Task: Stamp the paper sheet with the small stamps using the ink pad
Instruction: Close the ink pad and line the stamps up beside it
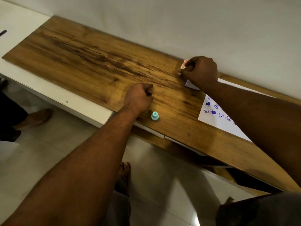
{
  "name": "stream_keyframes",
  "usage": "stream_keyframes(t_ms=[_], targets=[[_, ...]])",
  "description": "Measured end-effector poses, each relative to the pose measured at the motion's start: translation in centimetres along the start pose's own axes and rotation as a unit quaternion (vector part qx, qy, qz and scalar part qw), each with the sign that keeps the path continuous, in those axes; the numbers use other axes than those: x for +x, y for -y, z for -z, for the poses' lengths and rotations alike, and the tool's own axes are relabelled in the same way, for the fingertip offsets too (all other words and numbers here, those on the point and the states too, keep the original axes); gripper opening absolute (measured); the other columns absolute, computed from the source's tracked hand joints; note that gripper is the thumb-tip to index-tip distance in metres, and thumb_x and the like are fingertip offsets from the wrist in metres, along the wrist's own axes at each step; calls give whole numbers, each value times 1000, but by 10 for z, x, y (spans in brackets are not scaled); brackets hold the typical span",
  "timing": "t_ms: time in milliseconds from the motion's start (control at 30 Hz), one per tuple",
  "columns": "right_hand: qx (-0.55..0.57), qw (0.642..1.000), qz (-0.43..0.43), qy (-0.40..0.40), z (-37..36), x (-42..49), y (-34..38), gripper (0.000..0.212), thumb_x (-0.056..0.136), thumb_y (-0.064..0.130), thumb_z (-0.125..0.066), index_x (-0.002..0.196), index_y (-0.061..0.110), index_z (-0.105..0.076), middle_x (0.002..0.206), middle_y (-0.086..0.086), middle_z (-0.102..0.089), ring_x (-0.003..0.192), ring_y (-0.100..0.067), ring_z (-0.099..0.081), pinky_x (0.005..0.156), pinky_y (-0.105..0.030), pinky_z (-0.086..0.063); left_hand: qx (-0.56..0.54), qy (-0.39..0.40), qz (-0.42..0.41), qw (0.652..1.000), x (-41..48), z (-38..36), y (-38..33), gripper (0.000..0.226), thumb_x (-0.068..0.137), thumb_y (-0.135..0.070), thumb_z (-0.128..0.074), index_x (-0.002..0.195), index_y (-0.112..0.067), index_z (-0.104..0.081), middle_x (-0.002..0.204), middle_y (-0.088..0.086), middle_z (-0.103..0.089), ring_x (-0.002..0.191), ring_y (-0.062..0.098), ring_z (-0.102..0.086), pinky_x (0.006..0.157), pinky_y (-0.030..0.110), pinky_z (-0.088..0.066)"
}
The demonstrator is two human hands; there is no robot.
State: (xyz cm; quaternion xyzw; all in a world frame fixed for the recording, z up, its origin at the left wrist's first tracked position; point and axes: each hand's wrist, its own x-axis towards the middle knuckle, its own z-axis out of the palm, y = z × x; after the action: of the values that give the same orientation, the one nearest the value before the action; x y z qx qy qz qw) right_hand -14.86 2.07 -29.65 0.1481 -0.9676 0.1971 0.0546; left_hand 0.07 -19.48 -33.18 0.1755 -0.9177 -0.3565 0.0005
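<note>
A white paper sheet [216,126] lies on the right part of the wooden table [84,62], printed with several purple hearts and smiley faces. My right hand [200,71] is closed around small stamps [183,65], pink and pale ones showing at its fingers, near the sheet's far corner by the wall. My left hand [140,97] rests as a fist on the wood; I cannot see anything inside it. A small teal stamp [154,116] stands upright just right of my left wrist, near the table's front edge. No ink pad is visible.
The wall runs along the table's far edge. A white surface [14,25] adjoins the table on the left. Under the table are white drawer fronts [149,129], a tiled floor, my foot [124,170] and another person's foot [39,117].
</note>
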Motion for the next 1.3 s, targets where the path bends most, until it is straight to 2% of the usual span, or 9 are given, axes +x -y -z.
stream_keyframes(t_ms=[167, 267, 400, 500, 600, 767, 933, 1100, 1300], targets=[[125, 988, 80, -34, 23, -32, 13, 42, 83, 64, -71, 95, 25, -78, 79, 7, -73, 76, -9, -68, 70, -26, -49, -11, -2, 6, 1000, 0, 2, 4, 46, 93, -18, -77, 138, -25, -69, 109, -9, -74, 109, 12, -68, 101, 33, -54], [125, 973, 182, 69, 28, -74, 25, 46, 82, 68, -70, 104, 28, -77, 85, 12, -71, 80, -6, -66, 75, -32, -55, -9, -5, 4, 1000, -2, 2, 5, 46, 92, -17, -78, 137, -25, -69, 110, -10, -74, 108, 11, -68, 100, 33, -54], [62, 947, 261, 177, 20, -116, 36, 69, 80, 79, -62, 128, 30, -68, 106, 14, -71, 97, -5, -64, 92, -36, -52, -10, -8, 2, 1000, -5, 4, 4, 46, 93, -15, -77, 138, -23, -69, 113, -7, -75, 108, 11, -68, 102, 35, -55], [31, 939, 288, 187, 7, -130, 44, 71, 81, 78, -56, 133, 31, -63, 114, 13, -68, 105, -8, -61, 98, -37, -42, -11, -3, 1, 1000, -8, 5, 4, 47, 93, -14, -76, 139, -22, -68, 115, -5, -75, 108, 11, -68, 102, 37, -56], [32, 940, 294, 170, -4, -131, 51, 58, 85, 67, -59, 127, 29, -66, 113, 11, -69, 102, -9, -62, 97, -37, -44, -14, -4, 8, 1000, -9, 6, 5, 46, 94, -15, -75, 139, -25, -68, 115, -8, -75, 107, 9, -68, 100, 36, -57], [31, 943, 286, 166, -15, -122, 59, 36, 91, 54, -66, 118, 29, -70, 106, 10, -71, 96, -9, -64, 95, -36, -47, -23, -5, 11, 1000, -6, 5, 5, 47, 94, -14, -74, 139, -24, -68, 117, -7, -75, 110, 10, -68, 100, 37, -57], [14, 967, 228, 110, -19, -90, 60, 36, 92, 51, -68, 116, 24, -74, 99, 7, -74, 82, -7, -65, 74, -26, -57, -33, -15, 4, 999, -5, 2, 4, 45, 93, -13, -75, 136, -22, -70, 117, -5, -76, 111, 11, -68, 99, 31, -55], [-42, 993, 102, 48, -15, -50, 46, 37, 91, 50, -66, 115, 23, -76, 100, 1, -76, 92, -19, -69, 90, -40, -53, -30, -15, 13, 999, -5, 1, 5, 45, 93, -17, -76, 137, -25, -69, 119, -8, -74, 114, 10, -66, 103, 33, -54], [-125, 992, 29, 13, -11, -32, 24, 39, 87, 57, -60, 98, 24, -78, 85, -5, -73, 82, -28, -68, 79, -38, -50, -30, -16, 10, 999, -3, 1, 5, 45, 93, -17, -77, 137, -24, -70, 111, -11, -74, 108, 9, -68, 102, 35, -56]])
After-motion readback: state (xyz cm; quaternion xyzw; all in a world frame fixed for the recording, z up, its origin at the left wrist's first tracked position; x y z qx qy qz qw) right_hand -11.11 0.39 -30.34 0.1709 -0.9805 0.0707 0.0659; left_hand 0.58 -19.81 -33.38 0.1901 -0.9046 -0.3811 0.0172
